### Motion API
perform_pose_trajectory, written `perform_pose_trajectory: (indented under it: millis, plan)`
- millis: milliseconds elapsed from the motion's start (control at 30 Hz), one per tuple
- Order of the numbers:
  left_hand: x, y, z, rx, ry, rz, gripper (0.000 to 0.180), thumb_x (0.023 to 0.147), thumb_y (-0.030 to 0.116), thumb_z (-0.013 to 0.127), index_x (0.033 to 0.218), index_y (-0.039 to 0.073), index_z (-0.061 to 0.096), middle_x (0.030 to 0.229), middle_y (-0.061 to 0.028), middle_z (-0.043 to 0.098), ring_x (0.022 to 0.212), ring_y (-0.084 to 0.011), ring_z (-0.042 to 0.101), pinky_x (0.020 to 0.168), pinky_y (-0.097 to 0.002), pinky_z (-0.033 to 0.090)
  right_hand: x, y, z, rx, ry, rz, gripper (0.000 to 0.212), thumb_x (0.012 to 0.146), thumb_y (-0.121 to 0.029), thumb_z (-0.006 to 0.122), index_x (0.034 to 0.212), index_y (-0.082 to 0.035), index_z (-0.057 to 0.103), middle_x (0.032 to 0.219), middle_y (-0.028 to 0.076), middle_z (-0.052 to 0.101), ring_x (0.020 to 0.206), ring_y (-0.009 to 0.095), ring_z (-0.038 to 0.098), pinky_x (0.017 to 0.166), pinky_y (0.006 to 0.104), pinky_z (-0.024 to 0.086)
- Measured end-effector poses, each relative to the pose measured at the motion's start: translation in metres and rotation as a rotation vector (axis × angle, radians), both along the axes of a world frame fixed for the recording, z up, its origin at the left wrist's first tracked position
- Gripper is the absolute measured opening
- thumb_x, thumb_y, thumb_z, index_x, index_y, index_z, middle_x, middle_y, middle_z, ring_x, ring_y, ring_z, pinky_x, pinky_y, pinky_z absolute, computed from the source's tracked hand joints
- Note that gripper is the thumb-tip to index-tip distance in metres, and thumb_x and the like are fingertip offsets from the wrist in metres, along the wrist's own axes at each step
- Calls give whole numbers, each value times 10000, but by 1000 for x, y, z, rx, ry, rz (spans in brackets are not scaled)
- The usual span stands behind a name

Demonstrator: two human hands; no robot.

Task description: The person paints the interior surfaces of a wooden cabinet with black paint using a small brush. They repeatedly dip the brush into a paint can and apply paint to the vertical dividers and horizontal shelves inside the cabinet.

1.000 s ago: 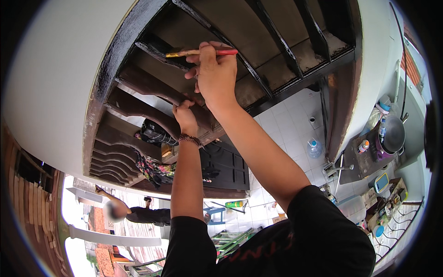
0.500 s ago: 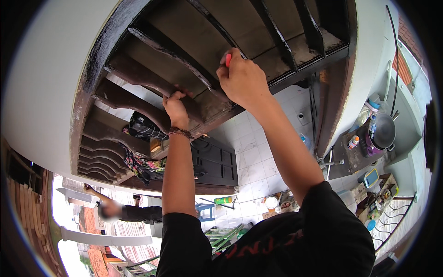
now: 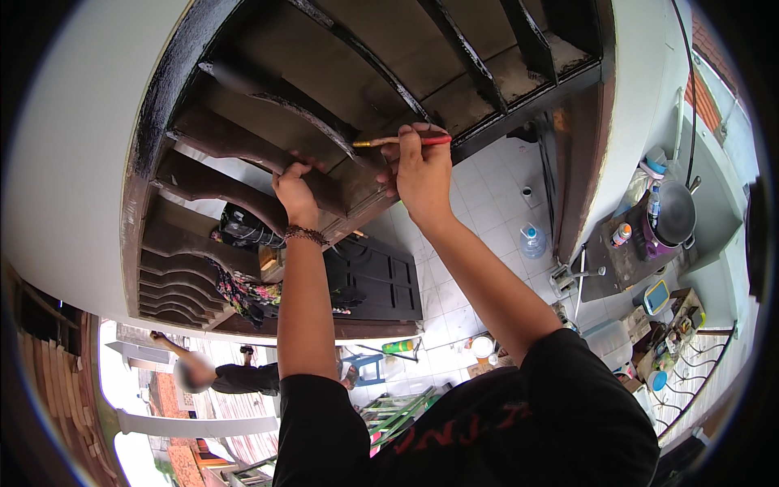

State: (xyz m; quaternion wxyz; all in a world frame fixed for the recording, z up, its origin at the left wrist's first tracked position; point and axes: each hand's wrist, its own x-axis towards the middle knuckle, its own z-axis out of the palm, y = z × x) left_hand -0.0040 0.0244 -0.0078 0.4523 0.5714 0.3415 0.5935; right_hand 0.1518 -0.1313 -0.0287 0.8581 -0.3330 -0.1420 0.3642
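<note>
Holding brush point(image 3: 377, 142) w/ R hand point(image 3: 422, 174) | L hand point(image 3: 296, 195) gripping brn slat point(image 3: 235, 142)

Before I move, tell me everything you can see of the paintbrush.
The paintbrush is slim, with a wood-coloured handle ending in bright red and a shiny gold-coloured band towards its tip. It lies almost level across the picture, red end to the right, in the grip of the right hand, which hides part of it. Its tip is at the edge of a dark slat; the bristles cannot be made out.
</note>
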Motion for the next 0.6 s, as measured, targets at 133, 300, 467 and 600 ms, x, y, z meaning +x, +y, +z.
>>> perform_pose_trajectory:
  millis: [133,300,467,600]
  plan:
    - [-1,-4,-1,-20,-15,12,315,707,-35,495,1016,-25,555,828,-163,601,715,-319,624,690,-419,541,26,-6,-17,-236,-381,-108,219,958,-180,553,1052,-5,459,734,174,669,565,288,648,473,376,513]
    - [0,-2,1,-24,-7,20,323,697,-39,505,1016,-24,550,820,-165,602,718,-323,627,691,-417,547,26,4,29,-274,-1080,-243,211,902,-150,564,1011,20,502,692,259,637,689,473,639,690,523,532]
    - [6,-4,2,-34,-19,47,334,695,-34,513,1027,-22,543,818,-162,603,708,-323,629,692,-419,547,35,39,50,-37,-850,-232,249,921,-180,585,1034,24,498,741,211,672,657,352,692,595,433,567]
    - [-2,-3,0,-5,-5,29,341,692,-34,517,1032,-24,540,802,-160,600,693,-323,628,678,-414,538,32,21,68,224,-151,-83,291,976,-248,585,1069,11,491,872,158,681,602,175,665,449,263,514]
